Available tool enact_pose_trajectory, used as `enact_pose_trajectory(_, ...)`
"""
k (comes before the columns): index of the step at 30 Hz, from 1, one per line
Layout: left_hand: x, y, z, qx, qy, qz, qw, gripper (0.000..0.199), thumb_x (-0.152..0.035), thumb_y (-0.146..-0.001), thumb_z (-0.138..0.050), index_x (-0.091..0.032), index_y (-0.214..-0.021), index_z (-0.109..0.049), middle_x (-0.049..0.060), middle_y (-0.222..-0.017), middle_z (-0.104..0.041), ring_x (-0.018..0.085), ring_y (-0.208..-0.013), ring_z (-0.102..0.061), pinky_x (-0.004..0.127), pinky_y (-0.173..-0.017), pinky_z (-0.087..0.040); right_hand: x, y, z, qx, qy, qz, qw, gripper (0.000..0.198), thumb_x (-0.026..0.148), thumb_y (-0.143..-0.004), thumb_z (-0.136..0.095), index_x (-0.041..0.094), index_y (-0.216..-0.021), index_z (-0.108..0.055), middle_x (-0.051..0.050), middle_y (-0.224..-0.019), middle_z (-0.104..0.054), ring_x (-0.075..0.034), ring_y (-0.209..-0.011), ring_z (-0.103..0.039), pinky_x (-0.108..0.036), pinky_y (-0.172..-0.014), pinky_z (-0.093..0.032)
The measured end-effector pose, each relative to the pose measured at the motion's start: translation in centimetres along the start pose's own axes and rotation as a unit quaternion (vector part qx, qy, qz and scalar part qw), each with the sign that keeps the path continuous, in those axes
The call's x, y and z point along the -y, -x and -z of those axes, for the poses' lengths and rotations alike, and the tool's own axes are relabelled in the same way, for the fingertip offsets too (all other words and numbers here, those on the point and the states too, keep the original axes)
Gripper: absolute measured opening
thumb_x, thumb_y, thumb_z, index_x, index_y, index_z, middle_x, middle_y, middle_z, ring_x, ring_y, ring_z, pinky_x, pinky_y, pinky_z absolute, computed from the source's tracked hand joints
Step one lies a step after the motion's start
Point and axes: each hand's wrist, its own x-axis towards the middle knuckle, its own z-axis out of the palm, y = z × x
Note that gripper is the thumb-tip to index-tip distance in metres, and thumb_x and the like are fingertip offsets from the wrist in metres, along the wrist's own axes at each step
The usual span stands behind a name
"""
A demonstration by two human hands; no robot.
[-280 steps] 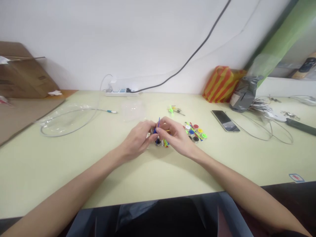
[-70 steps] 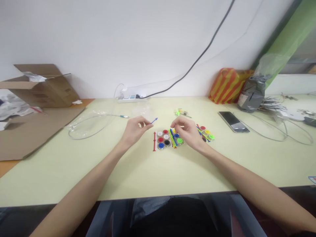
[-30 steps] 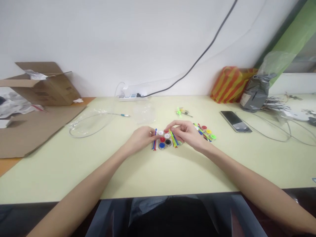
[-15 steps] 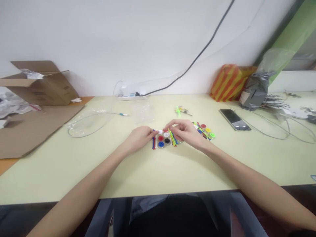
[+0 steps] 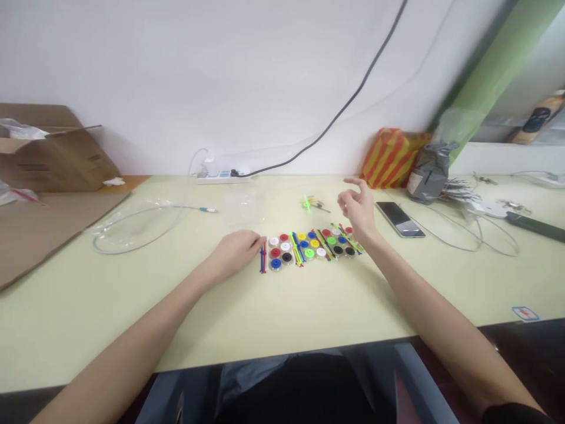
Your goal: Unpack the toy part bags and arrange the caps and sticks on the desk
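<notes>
In the middle of the table lies a row of small round discs point(image 5: 286, 257) with clear rims, coloured red, white, blue, yellow, green and black. Between the groups of discs are bundles of thin coloured plastic sticks point(image 5: 298, 249). My left hand point(image 5: 235, 254) rests at the row's left end, its fingers curled together beside a red and blue stick bundle point(image 5: 263, 257); whether anything is pinched there is hidden. Above the right end, my right hand point(image 5: 358, 207) is raised with its index finger extended and other fingers bent, and nothing shows in it.
Behind the row lie a small pile of green and dark sticks point(image 5: 314, 204) and a clear plastic bag point(image 5: 243, 203). A phone point(image 5: 399, 219) and a grey packet point(image 5: 429, 174) are at right. A cable point(image 5: 145, 242), power strip point(image 5: 223, 179) and cardboard box point(image 5: 62, 159) are at left.
My right hand has lifted away from the discs, moving right and back, uncovering the row. My left hand has drawn slightly off the discs. The view has shifted to the right.
</notes>
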Motion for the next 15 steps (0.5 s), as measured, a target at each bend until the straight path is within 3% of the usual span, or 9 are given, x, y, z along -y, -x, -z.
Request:
enact_pose_trajectory(3, -0.3, 0.0, 0.2, -0.001, 0.014, -0.009, 1.0, 0.053, -0.051, -0.101, -0.034, -0.021, -0.059, -0.045, 0.007, -0.065, -0.06, 0.02, -0.056, -0.051, 0.031, -0.058, -0.03, -2.5, -1.9, 1.8, -0.006, 0.093, -0.028, 0.995, 0.051, 0.022, -0.08, -0.054, 0.019, -0.13, -0.05, -0.006, -0.093, -0.07, -0.016, -0.073, -0.059, -0.026, -0.062, -0.045)
enact_pose_trajectory(6, -0.5, -0.1, 0.3, -0.007, 0.032, -0.019, 0.999, 0.054, -0.051, -0.1, -0.035, -0.021, -0.057, -0.045, 0.007, -0.062, -0.059, 0.019, -0.054, -0.049, 0.031, -0.056, -0.03, -4.0, -2.4, 1.6, 0.077, 0.217, -0.006, 0.973, 0.036, 0.024, -0.084, -0.052, 0.015, -0.117, -0.064, -0.011, -0.103, -0.073, -0.02, -0.082, -0.062, -0.032, -0.077, -0.049)
enact_pose_trajectory(9, -0.5, -0.1, 0.3, -0.009, 0.036, -0.017, 0.999, 0.054, -0.052, -0.1, -0.036, -0.021, -0.057, -0.045, 0.007, -0.062, -0.06, 0.02, -0.055, -0.052, 0.031, -0.057, -0.031, -4.4, -2.6, -0.6, 0.15, 0.325, 0.021, 0.933, 0.028, 0.024, -0.091, -0.05, 0.015, -0.106, -0.072, -0.011, -0.105, -0.075, -0.022, -0.091, -0.065, -0.034, -0.087, -0.047)
enact_pose_trajectory(15, -0.5, -0.2, 0.4, -0.013, 0.005, 0.003, 1.0, 0.053, -0.051, -0.102, -0.03, -0.021, -0.059, -0.038, 0.006, -0.061, -0.056, 0.02, -0.054, -0.048, 0.032, -0.058, -0.029, -3.7, -4.6, -6.1, 0.194, 0.493, 0.011, 0.848, 0.03, 0.033, -0.097, -0.054, 0.012, -0.111, -0.071, -0.019, -0.115, -0.072, -0.028, -0.105, -0.064, -0.034, -0.09, -0.045)
